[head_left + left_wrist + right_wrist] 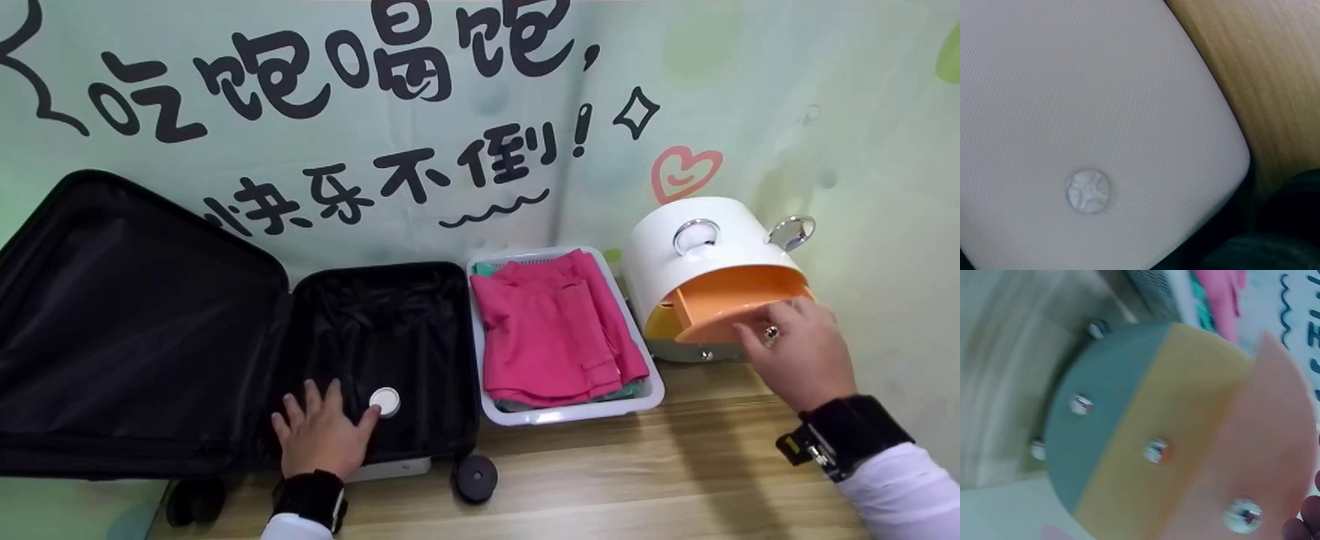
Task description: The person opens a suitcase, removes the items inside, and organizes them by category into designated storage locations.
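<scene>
My left hand is spread over the black-lined base of an open suitcase. Beside its thumb tip lies a small round white container; whether they touch is unclear. At the right, my right hand grips the front of an orange drawer, pulled partway out of a white rounded drawer box. Only a few fingertips enter the right wrist view, near the drawer front's edge. The left wrist view misses the hand and shows a pale textured panel bearing a round emblem.
A white basket holding folded pink clothing stands between suitcase and drawer box. The suitcase lid leans open at left, near the printed wall. A black wheel juts over the wooden table. Yellow and grey-green drawer fronts sit below the orange one.
</scene>
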Demonstrator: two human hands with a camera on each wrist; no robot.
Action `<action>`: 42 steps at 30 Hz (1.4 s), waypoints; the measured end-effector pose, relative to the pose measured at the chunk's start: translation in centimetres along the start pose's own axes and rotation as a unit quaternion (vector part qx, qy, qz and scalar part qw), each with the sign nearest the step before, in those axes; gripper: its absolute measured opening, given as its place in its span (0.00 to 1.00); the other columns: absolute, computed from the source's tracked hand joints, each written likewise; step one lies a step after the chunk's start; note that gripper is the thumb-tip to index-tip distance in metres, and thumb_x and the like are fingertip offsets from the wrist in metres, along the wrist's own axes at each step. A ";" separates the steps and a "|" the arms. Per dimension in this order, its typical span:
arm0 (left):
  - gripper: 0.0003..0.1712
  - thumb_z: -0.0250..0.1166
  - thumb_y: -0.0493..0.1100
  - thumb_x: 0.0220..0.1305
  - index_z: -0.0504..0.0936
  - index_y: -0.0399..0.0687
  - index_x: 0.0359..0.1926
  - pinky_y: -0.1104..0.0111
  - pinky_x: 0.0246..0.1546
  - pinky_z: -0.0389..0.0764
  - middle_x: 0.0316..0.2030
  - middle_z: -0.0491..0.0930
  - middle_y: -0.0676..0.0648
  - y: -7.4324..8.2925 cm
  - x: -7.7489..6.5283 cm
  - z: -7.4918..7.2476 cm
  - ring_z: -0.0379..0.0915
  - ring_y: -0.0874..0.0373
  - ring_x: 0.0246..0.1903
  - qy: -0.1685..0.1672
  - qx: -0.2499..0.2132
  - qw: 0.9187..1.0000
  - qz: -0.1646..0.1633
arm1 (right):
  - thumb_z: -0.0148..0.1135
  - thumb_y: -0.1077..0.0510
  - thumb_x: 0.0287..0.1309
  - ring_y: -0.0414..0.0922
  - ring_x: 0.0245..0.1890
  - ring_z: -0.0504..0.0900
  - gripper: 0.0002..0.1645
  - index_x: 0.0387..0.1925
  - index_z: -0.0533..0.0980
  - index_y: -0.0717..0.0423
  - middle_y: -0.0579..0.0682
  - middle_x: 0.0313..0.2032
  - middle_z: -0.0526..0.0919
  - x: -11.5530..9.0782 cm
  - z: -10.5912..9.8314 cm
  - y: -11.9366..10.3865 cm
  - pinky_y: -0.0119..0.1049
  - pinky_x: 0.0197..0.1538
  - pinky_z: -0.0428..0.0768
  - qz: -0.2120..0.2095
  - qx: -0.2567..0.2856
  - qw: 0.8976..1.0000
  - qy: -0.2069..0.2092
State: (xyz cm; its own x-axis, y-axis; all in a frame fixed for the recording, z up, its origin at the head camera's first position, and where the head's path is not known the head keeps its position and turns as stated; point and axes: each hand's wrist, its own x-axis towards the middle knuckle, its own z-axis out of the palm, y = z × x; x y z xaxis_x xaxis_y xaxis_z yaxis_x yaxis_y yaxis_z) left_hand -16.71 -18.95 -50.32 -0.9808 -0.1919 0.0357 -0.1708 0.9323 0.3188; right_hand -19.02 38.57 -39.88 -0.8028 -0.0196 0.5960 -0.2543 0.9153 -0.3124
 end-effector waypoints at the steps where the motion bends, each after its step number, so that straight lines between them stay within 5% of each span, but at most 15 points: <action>1: 0.61 0.43 0.82 0.59 0.57 0.38 0.74 0.35 0.63 0.25 0.72 0.42 0.25 0.0 0.0 0.0 0.30 0.23 0.68 -0.001 0.000 1.000 -0.001 | 0.73 0.61 0.51 0.62 0.37 0.71 0.12 0.33 0.80 0.66 0.62 0.32 0.78 -0.3 0.4 0.2 0.56 0.44 0.65 -0.007 0.001 1.000 0.005; 9: 0.62 0.42 0.83 0.58 0.56 0.38 0.75 0.35 0.63 0.26 0.72 0.41 0.25 0.0 0.2 -0.1 0.29 0.23 0.69 -0.011 0.006 1.000 -0.004 | 0.74 0.65 0.43 0.65 0.36 0.68 0.12 0.30 0.80 0.66 0.60 0.29 0.73 -0.8 2.2 1.3 0.58 0.47 0.61 -0.029 -0.009 0.998 0.048; 21: 0.60 0.43 0.82 0.59 0.56 0.38 0.74 0.35 0.63 0.26 0.72 0.42 0.25 0.0 0.0 -0.1 0.30 0.23 0.69 0.000 0.003 1.000 0.002 | 0.71 0.63 0.49 0.63 0.37 0.65 0.14 0.34 0.79 0.70 0.60 0.32 0.68 0.7 3.5 1.6 0.56 0.43 0.61 -0.007 -0.015 1.000 0.024; 30: 0.61 0.42 0.82 0.59 0.56 0.39 0.75 0.35 0.63 0.26 0.72 0.42 0.26 0.0 0.0 0.0 0.30 0.23 0.69 -0.004 0.004 1.000 -0.003 | 0.68 0.57 0.54 0.64 0.47 0.66 0.15 0.41 0.80 0.63 0.59 0.42 0.69 1.6 4.1 1.6 0.64 0.31 0.69 0.052 -0.036 0.998 -0.018; 42: 0.61 0.43 0.82 0.59 0.56 0.39 0.75 0.35 0.63 0.25 0.72 0.42 0.25 -0.1 0.1 -0.1 0.30 0.23 0.69 -0.002 0.003 1.000 -0.003 | 0.67 0.58 0.56 0.63 0.52 0.66 0.15 0.43 0.80 0.62 0.61 0.46 0.71 2.3 4.8 1.9 0.65 0.31 0.70 0.048 -0.024 0.998 -0.019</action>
State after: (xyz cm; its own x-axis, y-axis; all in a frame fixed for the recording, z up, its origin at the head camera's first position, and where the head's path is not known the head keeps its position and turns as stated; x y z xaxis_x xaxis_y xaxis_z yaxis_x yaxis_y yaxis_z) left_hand -16.77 -19.05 -50.28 -0.9803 -0.1954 0.0295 -0.1765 0.9328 0.3142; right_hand -24.00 38.31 -42.67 -0.8422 0.0538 0.5365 -0.1509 0.9317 -0.3303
